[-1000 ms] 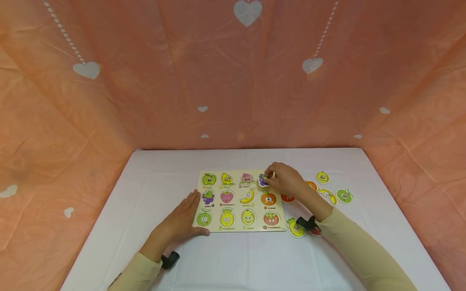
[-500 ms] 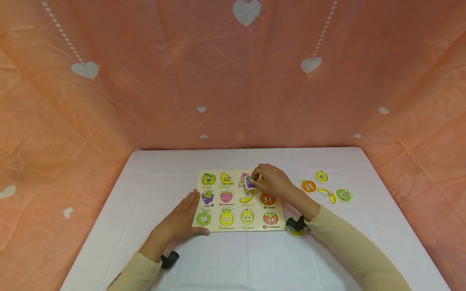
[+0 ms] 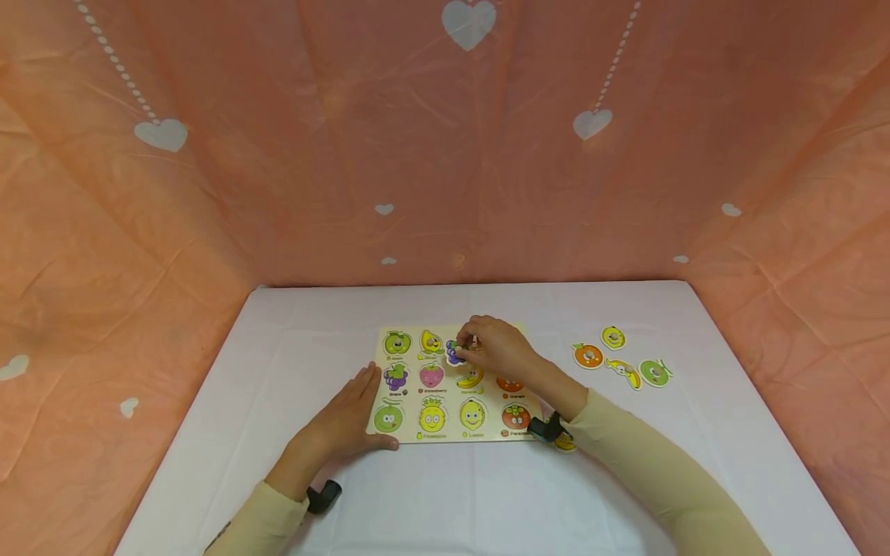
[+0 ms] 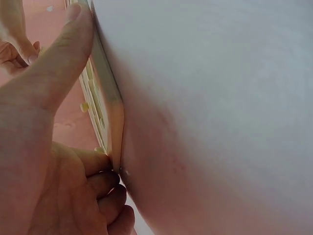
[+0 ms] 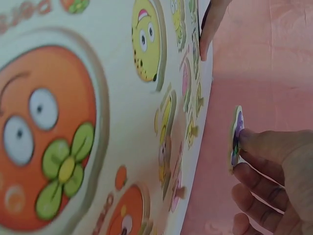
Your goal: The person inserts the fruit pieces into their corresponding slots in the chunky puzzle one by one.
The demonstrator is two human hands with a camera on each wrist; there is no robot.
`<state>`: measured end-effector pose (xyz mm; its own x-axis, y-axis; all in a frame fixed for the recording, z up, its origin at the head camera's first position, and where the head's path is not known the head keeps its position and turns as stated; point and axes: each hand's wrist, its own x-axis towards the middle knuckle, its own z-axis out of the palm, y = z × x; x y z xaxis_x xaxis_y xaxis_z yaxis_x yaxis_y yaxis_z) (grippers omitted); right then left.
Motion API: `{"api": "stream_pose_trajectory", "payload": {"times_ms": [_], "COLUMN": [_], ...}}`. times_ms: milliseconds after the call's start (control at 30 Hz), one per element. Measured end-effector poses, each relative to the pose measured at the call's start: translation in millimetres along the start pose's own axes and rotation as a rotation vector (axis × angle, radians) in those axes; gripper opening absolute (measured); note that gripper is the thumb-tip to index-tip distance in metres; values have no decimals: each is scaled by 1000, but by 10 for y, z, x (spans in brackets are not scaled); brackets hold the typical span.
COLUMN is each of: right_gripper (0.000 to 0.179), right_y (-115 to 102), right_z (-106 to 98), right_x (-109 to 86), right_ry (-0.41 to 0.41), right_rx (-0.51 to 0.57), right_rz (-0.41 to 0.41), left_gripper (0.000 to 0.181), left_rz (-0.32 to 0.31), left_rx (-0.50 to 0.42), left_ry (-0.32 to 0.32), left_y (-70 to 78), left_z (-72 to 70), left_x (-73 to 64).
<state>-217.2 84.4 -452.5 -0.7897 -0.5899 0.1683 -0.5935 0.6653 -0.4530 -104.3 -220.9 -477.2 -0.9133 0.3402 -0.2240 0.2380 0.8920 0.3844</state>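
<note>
A pale fruit puzzle board (image 3: 452, 441) lies flat on the white table. My left hand (image 3: 348, 417) rests against its near left corner, with the thumb (image 4: 73, 39) along the front edge and the fingers at the left side. Over the board's upper middle, my right hand (image 3: 497, 347) pinches a purple grape piece (image 3: 454, 353) between thumb and fingers. The right wrist view shows this grape piece (image 5: 236, 139) held on edge, apart from the board. The board's printed grape spot (image 3: 395, 377) sits near my left fingertips. Knobbed apple (image 3: 397, 343) and pear-like (image 3: 431, 343) pieces are in the top row.
Right of the board lie loose orange (image 3: 588, 356), lemon (image 3: 613, 337), banana (image 3: 623, 373) and green melon-like (image 3: 655, 373) pieces. A yellow piece (image 3: 565, 442) lies partly hidden under the right wrist camera (image 3: 548, 428). Orange cloth (image 3: 459, 193) with hearts stands behind the table.
My right hand has carried the grape piece leftward across the board's top row, from the right corner to the middle. The left hand has stayed at the corner.
</note>
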Motion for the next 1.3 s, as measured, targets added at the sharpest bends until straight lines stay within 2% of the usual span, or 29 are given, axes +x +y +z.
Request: {"api": "stream_pose_trajectory", "payload": {"times_ms": [500, 767, 1133, 1300], "right_gripper": [17, 13, 14, 16], "right_y": [-214, -322, -426, -451], "right_z": [232, 308, 421, 493], "right_x": [136, 242, 336, 396], "right_ry": [-48, -93, -145, -162], "right_rx": [26, 55, 67, 48], "right_rz": [-55, -20, -74, -70], "left_gripper": [130, 130, 130, 129], "left_rz": [11, 14, 13, 21], "left_rx": [11, 9, 13, 7], "left_ry": [-16, -5, -9, -13], "left_y": [18, 12, 15, 22], "left_z": [-16, -26, -46, -55], "left_x": [-3, -11, -22, -24]}}
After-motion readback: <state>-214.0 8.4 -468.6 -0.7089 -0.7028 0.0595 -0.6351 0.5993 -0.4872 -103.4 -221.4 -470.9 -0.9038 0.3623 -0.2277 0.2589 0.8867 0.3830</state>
